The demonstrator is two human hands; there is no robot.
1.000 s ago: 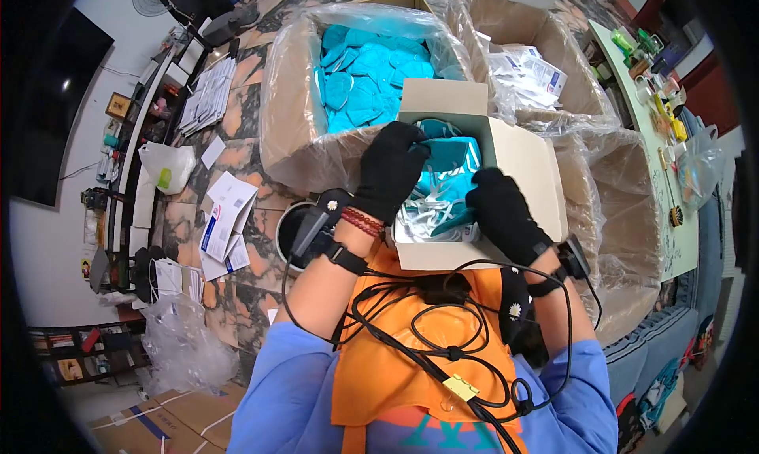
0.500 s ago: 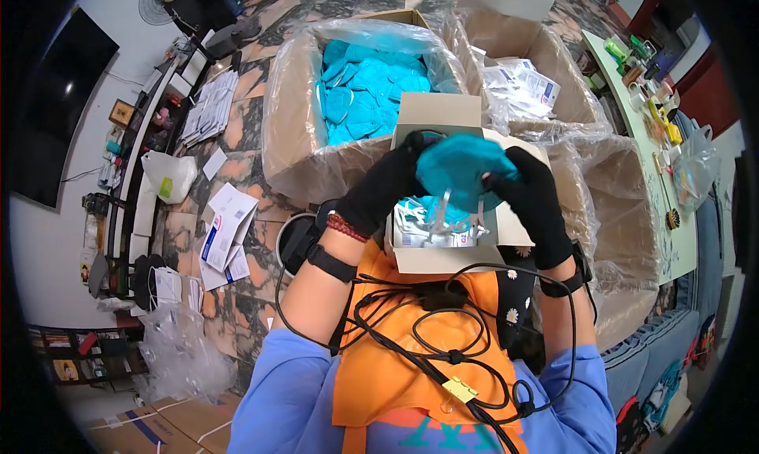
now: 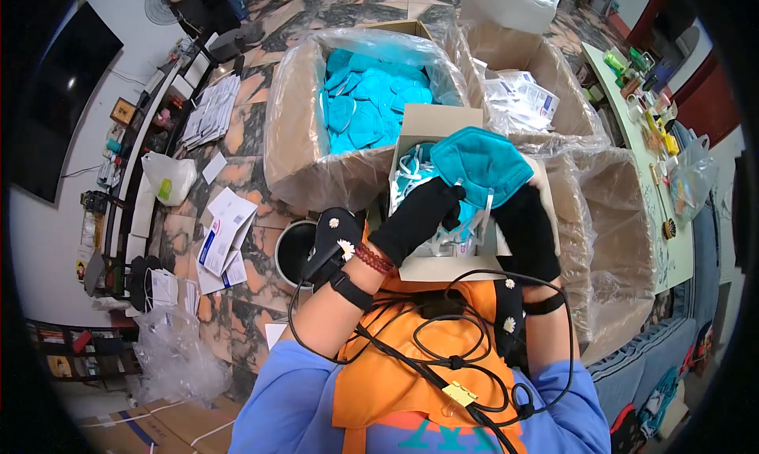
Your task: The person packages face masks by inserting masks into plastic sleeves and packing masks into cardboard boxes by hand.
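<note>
A teal cup-shaped face mask (image 3: 484,165) is held up over a small open carton (image 3: 443,122) on my lap. My right hand (image 3: 528,231), in a black glove, grips the mask by its lower right edge. Fingers pinched, my left hand (image 3: 423,221) is at the mask's lower left edge, where a pale strap hangs; its black glove hides the exact hold. Inside the carton lie more teal masks with white straps (image 3: 411,168) and printed white packets, partly covered by my hands.
Ahead stands a large plastic-lined box (image 3: 296,130) heaped with teal masks. Right of it, another lined box (image 3: 581,114) holds white printed packets (image 3: 522,98). A dark round bin (image 3: 296,252) is at my left, near folded white cartons (image 3: 225,236). Cables (image 3: 443,351) loop across my orange apron.
The mask has turned so its smooth outer face shows. My left hand has moved from the mask's upper left down to its lower edge; my right hand has dropped lower.
</note>
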